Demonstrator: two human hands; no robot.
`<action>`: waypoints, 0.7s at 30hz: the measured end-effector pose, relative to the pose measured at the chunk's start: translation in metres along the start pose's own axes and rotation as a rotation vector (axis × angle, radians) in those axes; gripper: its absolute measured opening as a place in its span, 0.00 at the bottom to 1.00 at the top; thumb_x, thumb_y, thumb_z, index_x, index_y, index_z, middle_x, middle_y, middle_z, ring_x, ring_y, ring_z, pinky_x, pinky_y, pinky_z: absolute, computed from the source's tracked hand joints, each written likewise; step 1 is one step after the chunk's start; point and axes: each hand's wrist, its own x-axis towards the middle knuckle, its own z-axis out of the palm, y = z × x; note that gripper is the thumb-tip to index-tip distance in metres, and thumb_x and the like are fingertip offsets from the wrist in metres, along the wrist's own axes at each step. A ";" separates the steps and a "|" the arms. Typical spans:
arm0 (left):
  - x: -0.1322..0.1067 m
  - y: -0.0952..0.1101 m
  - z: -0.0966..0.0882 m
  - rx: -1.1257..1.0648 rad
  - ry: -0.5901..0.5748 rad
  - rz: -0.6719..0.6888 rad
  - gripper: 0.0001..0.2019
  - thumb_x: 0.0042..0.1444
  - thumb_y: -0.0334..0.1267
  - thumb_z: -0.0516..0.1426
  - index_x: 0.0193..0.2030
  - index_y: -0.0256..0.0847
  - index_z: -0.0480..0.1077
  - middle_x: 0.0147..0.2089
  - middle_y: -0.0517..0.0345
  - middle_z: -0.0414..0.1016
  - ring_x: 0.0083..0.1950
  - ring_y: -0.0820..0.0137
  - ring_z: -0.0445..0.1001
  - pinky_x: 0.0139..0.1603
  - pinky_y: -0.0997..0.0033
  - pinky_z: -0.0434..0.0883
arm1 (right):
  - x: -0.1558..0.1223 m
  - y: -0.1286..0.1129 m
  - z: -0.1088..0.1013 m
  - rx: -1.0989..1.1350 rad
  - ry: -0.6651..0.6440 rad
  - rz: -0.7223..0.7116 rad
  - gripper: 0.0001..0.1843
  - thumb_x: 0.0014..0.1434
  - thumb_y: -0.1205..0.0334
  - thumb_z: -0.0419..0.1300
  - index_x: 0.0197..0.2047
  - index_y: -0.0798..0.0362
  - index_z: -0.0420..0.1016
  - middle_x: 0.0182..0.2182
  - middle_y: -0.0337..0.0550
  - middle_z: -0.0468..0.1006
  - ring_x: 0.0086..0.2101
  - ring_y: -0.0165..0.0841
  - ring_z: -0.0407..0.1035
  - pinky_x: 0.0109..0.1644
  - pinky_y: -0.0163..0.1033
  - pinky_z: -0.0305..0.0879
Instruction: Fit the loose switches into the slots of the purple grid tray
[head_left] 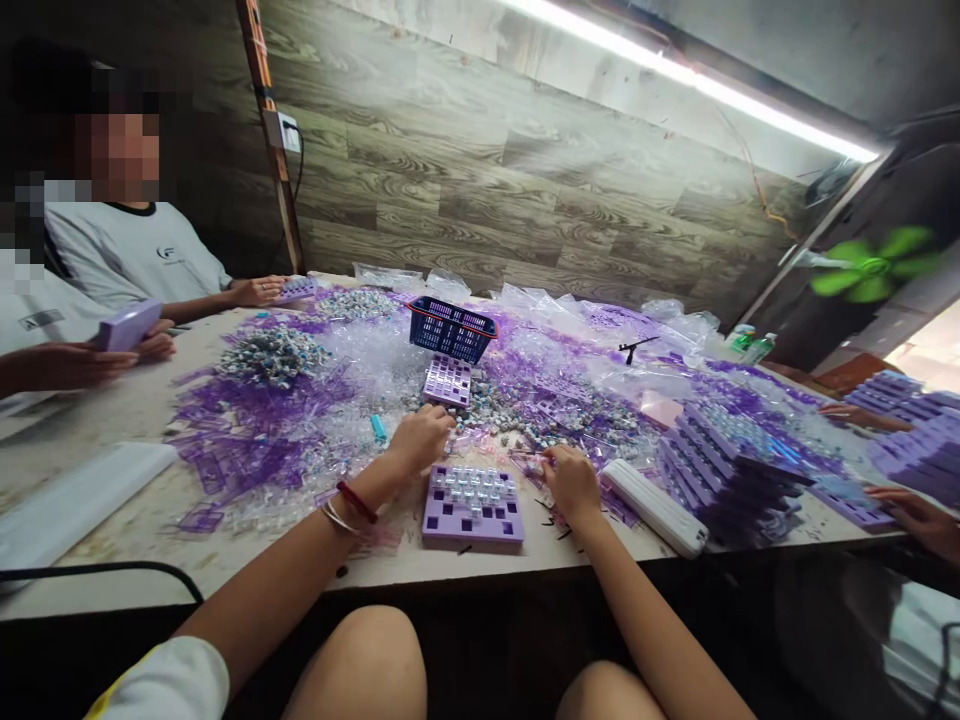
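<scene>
The fingers of the left hand point(421, 438) are bent and bunched at the near edge of a heap of small parts point(510, 412) in the centre of the frame; whether they grip a piece cannot be told. The fingers of the right hand point(574, 485), right of centre, are drawn close together over scattered pink bits, and what they hold, if anything, is too small to make out. Between the hands, at lower centre, a purple grid tray point(472, 530) lies flat near the front edge of the pale worktop point(300, 545), clear cube-shaped caps clustered in its upper middle and dark square openings around them. A ribbed white bar point(654, 507) lies just right of the right hand, beside stacked purple trays point(705, 470). Above the left hand, a second grid tray point(448, 382) sits in front of a navy mesh basket point(453, 332) with an orange-red rim; the basket's contents are hidden. Purple and clear pieces spread widely around it, with clear plastic bags point(536, 302) behind. A wood-patterned wall point(480, 190), a tube light point(697, 80) and a blurred green fan point(874, 264) fill the upper frame. Co-workers are cut off at both side edges.
</scene>
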 end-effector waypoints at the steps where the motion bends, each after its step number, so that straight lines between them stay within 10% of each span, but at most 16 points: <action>1: 0.000 -0.006 -0.001 0.050 -0.004 -0.081 0.12 0.58 0.28 0.52 0.43 0.41 0.74 0.45 0.51 0.73 0.49 0.62 0.69 0.46 0.67 0.66 | 0.000 0.000 0.002 0.011 -0.001 0.000 0.09 0.58 0.71 0.57 0.40 0.56 0.77 0.40 0.48 0.78 0.43 0.37 0.70 0.48 0.37 0.60; 8: -0.001 -0.033 0.000 0.066 -0.135 -0.288 0.12 0.58 0.32 0.52 0.43 0.43 0.75 0.45 0.52 0.75 0.49 0.62 0.71 0.47 0.68 0.67 | 0.000 0.003 0.006 0.007 -0.005 0.008 0.12 0.57 0.75 0.55 0.42 0.58 0.77 0.42 0.50 0.77 0.44 0.36 0.69 0.48 0.36 0.60; 21: -0.002 -0.026 0.003 -0.084 -0.058 -0.106 0.15 0.53 0.29 0.55 0.46 0.43 0.75 0.47 0.51 0.73 0.52 0.59 0.68 0.52 0.62 0.66 | -0.005 0.004 0.002 -0.004 -0.058 -0.025 0.13 0.57 0.73 0.53 0.42 0.56 0.74 0.42 0.49 0.75 0.45 0.39 0.67 0.47 0.37 0.59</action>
